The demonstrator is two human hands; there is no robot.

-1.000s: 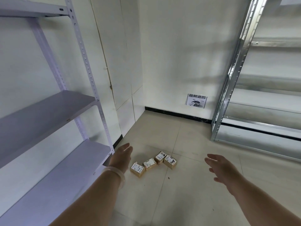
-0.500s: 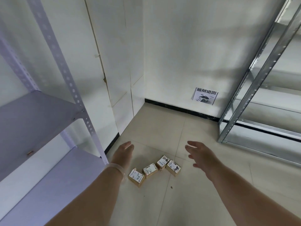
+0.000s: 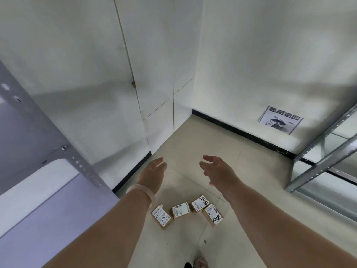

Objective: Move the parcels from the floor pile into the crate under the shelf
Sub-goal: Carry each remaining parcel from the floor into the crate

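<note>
On the floor, four small label-topped cardboard parcels (image 3: 186, 211) lie.

Parcels (image 3: 186, 211) on floor (image 3: 251, 171) between shelves

White walls (image 3: 251, 55) meet in a corner above a pale tiled floor (image 3: 193, 144), edged by a black skirting strip (image 3: 241, 132). A printed notice (image 3: 280, 121) is stuck low on the far wall. A lilac shelf unit (image 3: 38, 200) stands left, a bare metal rack (image 3: 324, 161) right.

Four parcels (image 3: 186, 211), two hands (image 3: 218, 171), two racks (image 3: 318, 159)
</note>
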